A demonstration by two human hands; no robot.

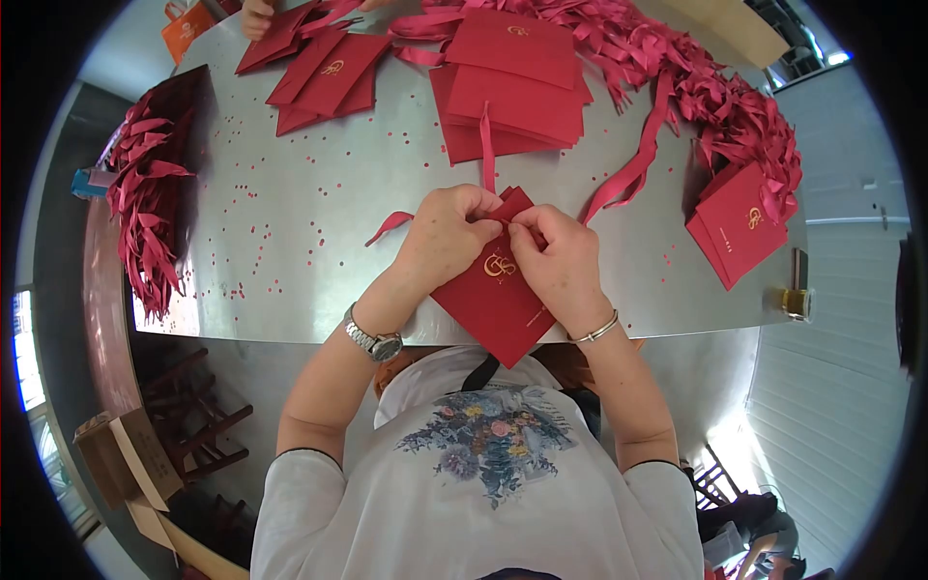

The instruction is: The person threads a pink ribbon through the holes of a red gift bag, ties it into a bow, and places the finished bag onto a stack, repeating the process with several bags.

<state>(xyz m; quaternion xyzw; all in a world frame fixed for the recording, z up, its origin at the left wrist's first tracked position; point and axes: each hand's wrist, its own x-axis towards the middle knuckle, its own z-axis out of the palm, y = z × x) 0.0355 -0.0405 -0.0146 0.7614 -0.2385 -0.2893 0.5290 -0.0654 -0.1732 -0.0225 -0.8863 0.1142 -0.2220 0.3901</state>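
Note:
A flat red paper gift bag (pixel 495 290) with a gold monogram lies tilted at the table's near edge, its lower corner past the rim. My left hand (pixel 447 237) is closed in a pinch at the bag's top edge, where a red ribbon (pixel 487 145) runs up and away. Another ribbon end (pixel 390 226) sticks out left of that hand. My right hand (pixel 561 266) pinches the top edge too, fingertips almost meeting the left ones. The fingers hide the exact spot where ribbon and bag meet.
Stacked red bags (pixel 512 97) lie ahead on the metal table (pixel 387 290). More bags (pixel 333 77) are at the back left, near another person's hand (pixel 257 17). Ribboned heaps lie left (pixel 150 213) and right (pixel 735 116). Small red dots are scattered about.

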